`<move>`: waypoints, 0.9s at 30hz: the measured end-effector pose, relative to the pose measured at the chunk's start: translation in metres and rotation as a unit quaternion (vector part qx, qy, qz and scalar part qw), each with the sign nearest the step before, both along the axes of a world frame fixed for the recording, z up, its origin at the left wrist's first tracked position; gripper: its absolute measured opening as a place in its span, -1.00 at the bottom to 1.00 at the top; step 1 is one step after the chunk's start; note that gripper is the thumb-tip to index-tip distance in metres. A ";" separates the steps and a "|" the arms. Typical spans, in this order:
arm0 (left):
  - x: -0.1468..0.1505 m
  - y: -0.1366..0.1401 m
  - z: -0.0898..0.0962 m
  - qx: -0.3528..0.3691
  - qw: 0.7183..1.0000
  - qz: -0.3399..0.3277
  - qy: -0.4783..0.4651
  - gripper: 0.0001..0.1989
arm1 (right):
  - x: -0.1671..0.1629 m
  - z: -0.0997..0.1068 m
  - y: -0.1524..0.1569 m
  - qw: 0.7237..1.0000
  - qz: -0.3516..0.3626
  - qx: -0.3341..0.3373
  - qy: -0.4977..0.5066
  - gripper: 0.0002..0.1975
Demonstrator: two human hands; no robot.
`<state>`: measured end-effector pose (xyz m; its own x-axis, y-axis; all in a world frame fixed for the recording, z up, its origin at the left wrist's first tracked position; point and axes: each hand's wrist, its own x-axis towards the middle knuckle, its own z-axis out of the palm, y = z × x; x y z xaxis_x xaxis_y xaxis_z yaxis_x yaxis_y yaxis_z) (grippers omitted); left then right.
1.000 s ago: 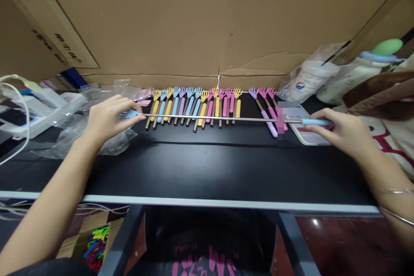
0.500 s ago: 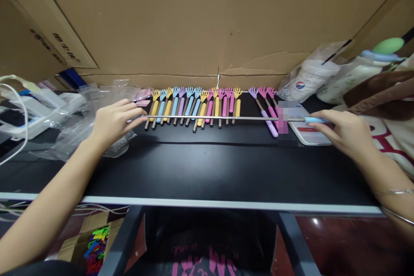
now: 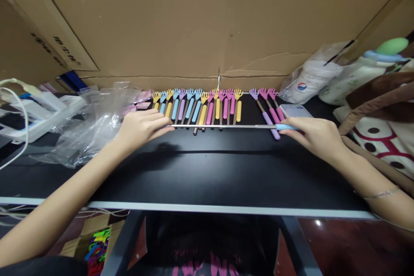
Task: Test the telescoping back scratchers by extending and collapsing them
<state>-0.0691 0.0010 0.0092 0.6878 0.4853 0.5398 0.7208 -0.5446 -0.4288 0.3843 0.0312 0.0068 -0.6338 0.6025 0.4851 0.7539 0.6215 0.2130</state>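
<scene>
I hold a telescopic back scratcher [image 3: 223, 126] stretched level across the black table [image 3: 207, 172]. My left hand [image 3: 140, 127] covers its claw end. The blue handle is pinched in my right hand [image 3: 312, 134]. The steel rod between my hands is shorter than before. Behind it lies a row of collapsed scratchers [image 3: 197, 105] in yellow, blue, purple and pink, claws toward the cardboard. A smaller group of purple and pink scratchers [image 3: 268, 108] lies to the right.
Cardboard boxes [image 3: 207, 21] wall the back. Clear plastic bags [image 3: 93, 120] are heaped at left beside white items and cables [image 3: 29, 108]. A phone [image 3: 296, 111] lies by my right hand. A bagged cup [image 3: 308, 77] and a plush toy [image 3: 378, 108] sit at right.
Both hands have moved toward each other, and the steel rod has slid in and grown shorter. The claw end is now hidden under my left hand.
</scene>
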 end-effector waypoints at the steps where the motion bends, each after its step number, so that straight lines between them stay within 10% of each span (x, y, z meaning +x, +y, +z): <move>1: 0.003 -0.001 0.001 -0.005 1.000 -0.005 -0.004 -0.65 | -0.002 0.000 -0.001 1.000 0.002 0.003 0.003 -0.55; 27: 0.101 -0.004 -0.005 -0.047 0.995 -0.065 -0.058 -0.64 | -0.101 0.001 -0.031 0.999 0.024 -0.034 -0.027 -0.60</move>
